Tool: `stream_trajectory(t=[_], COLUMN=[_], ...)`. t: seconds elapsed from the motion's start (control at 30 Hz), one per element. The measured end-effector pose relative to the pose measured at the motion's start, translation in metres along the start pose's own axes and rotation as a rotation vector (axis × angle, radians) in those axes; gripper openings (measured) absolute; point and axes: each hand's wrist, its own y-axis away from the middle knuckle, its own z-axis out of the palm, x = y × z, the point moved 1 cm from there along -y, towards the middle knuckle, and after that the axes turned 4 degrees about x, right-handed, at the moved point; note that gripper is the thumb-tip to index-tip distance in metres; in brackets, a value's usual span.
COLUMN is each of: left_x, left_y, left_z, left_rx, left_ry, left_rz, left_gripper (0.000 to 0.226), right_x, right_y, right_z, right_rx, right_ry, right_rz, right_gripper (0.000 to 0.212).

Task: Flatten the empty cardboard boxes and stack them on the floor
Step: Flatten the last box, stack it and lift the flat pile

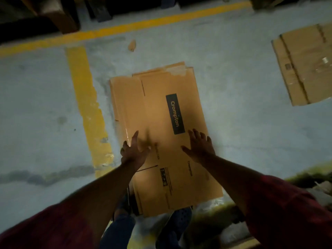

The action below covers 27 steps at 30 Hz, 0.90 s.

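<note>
Nearest the camera, two dark red sleeves (280,205) frame the view, and between them blue trousers and a dark perforated shoe (181,220) stand on the grey floor (36,108). Just beyond the shoe begins the near edge of a flattened cardboard box (161,123), lying flat on the floor and running away from the person. It is tan, creased lengthwise into panels, with small dark print and a symbol block near its near end and a dark label reading "Crompton" further up. More flattened sheets show under it along its left and far edges, so it tops a small stack.

Both bare forearms reach out over the box. The left hand (133,151) is spread open, fingers extended, over the box's left edge about midway along; it is blurred, and whether the palm touches the cardboard cannot be told. The right hand (201,147) is also open with fingers splayed, over the box near its right edge, just below the label. Neither hand grips anything.

Left of the stack a yellow painted line (86,105) runs along the floor, meeting another yellow stripe across the far side. A small cardboard scrap (132,45) lies beyond the stack. Well apart, at the far right, another flattened box (305,69) lies on the floor.
</note>
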Motion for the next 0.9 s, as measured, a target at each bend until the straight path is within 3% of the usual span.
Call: stream_trajectory(t=[0.17, 0.3, 0.47, 0.53, 0.7, 0.77, 0.9], left_x=[-0.037, -0.066, -0.096, -0.098, -0.115, -0.122, -0.141], left_y=[-0.077, -0.114, -0.142, -0.148, -0.164, -0.166, -0.171], left_z=[0.075, 0.107, 0.125, 0.124, 0.121, 0.121, 0.105], left_rx=[0.025, 0.087, 0.178, 0.259, 0.385, 0.366, 0.276], left_ry=[0.055, 0.129, 0.243, 0.231, 0.175, 0.242, 0.427], left_rz=[-0.126, -0.232, -0.314, -0.385, -0.487, -0.519, -0.504], left_gripper=[0.101, 0.111, 0.130, 0.140, 0.153, 0.146, 0.110], right_x=[0.046, 0.080, 0.113, 0.128, 0.154, 0.160, 0.158], right_y=[-0.072, -0.110, -0.142, -0.148, -0.164, -0.169, -0.172], right_z=[0.084, 0.124, 0.151, 0.154, 0.150, 0.152, 0.151], right_rx=[0.003, 0.026, 0.080, 0.081, -0.004, -0.017, -0.083], right_ry=[-0.055, -0.234, -0.623, -0.666, -0.676, -0.799, -0.842], right_rz=[0.067, 0.272, 0.487, 0.524, 0.533, 0.517, 0.510], right_gripper=[0.096, 0.106, 0.140, 0.152, 0.138, 0.135, 0.132])
